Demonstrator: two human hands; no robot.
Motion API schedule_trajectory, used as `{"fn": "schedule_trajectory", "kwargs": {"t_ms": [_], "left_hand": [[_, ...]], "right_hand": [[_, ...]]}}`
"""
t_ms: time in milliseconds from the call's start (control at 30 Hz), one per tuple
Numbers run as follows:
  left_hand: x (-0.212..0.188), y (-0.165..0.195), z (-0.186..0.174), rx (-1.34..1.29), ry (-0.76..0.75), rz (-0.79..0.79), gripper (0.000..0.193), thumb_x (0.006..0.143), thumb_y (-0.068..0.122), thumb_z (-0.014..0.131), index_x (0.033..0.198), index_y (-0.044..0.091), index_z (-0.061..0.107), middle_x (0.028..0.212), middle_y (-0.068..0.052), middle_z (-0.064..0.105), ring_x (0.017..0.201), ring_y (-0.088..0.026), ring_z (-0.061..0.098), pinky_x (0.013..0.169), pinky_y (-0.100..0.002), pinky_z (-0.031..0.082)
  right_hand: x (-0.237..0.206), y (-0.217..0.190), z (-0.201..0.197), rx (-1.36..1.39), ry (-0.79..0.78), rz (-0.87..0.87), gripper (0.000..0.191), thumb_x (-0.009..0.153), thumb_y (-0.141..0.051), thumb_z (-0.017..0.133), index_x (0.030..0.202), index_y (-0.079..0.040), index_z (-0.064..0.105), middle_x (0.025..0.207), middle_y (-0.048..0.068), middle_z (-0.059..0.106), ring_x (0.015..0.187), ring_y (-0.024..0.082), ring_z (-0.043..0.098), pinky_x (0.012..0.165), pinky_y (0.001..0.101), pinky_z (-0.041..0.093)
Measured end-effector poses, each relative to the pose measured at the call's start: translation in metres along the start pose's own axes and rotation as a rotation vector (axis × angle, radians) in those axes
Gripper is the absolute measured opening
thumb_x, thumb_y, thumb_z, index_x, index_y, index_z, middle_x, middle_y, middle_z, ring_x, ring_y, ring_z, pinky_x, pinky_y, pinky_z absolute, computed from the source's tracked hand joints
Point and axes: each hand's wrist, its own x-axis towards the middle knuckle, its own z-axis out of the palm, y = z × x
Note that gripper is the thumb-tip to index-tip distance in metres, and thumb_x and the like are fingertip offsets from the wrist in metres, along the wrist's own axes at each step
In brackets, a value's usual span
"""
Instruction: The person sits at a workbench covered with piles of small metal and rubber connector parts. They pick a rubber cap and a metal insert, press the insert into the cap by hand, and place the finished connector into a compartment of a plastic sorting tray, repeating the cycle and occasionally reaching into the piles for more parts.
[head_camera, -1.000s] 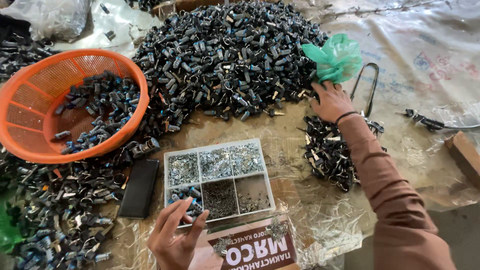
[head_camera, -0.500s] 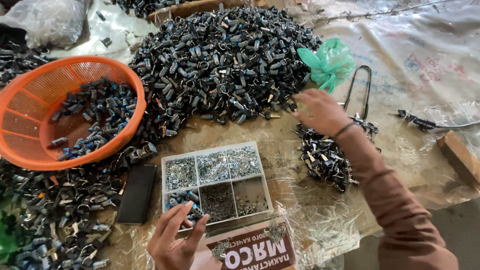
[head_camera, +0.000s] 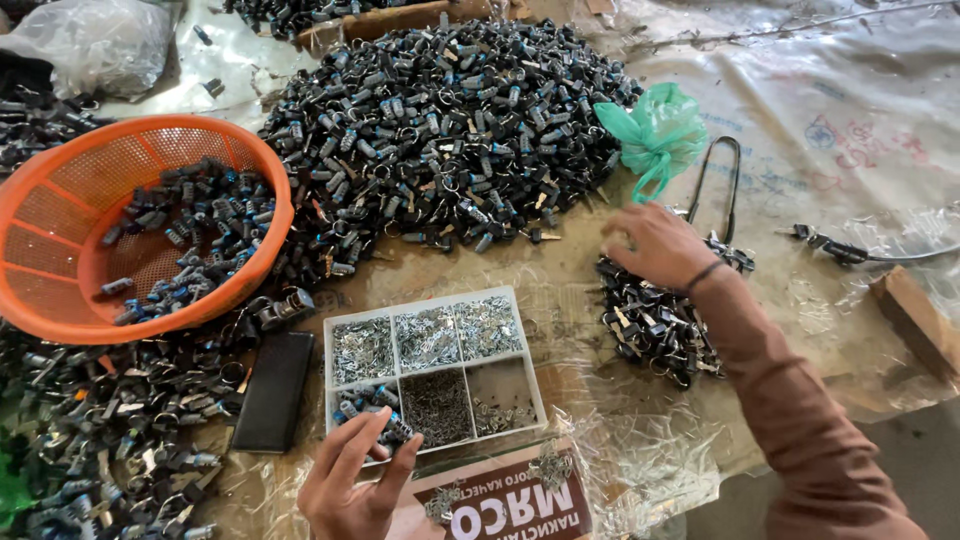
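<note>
The left hand (head_camera: 355, 480) pinches small parts at the tray's (head_camera: 432, 368) 7 o'clock corner; the right hand (head_camera: 655, 243), fingers curled, rests on the clips (head_camera: 655, 325) at 3 o'clock. These bits look light, stiff, slippery; best pinched singly by fingertips

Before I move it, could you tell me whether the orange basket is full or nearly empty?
Partly filled: the orange basket holds one layer of small dark parts, with bare mesh showing.
</note>
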Motion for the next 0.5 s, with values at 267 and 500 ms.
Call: {"fn": "schedule_trajectory", "kwargs": {"t_ms": [267, 500], "left_hand": [[0.002, -0.001, -0.004, 0.012, 0.034, 0.039, 0.047, 0.068, 0.012, 0.091, 0.112, 0.006, 0.075, 0.107, -0.009, 0.074, 0.068, -0.008, 0.066, 0.059, -0.023, 0.058], [0.0, 0.005, -0.003, 0.021, -0.016, 0.021, 0.045, 0.068, 0.012, 0.091, 0.111, 0.005, 0.076, 0.107, -0.011, 0.074, 0.069, -0.01, 0.069, 0.059, -0.025, 0.057]], "right_hand": [[0.046, -0.03, 0.015, -0.236, 0.176, 0.023, 0.035, 0.085, -0.022, 0.071, 0.119, -0.013, 0.07, 0.111, 0.011, 0.061, 0.107, 0.03, 0.057, 0.086, 0.0448, 0.05], [0.018, -0.013, 0.011, -0.131, 0.192, 0.026, 0.014, 0.086, -0.022, 0.071, 0.096, -0.013, 0.074, 0.102, 0.007, 0.066, 0.101, 0.029, 0.064, 0.085, 0.043, 0.053]]}}
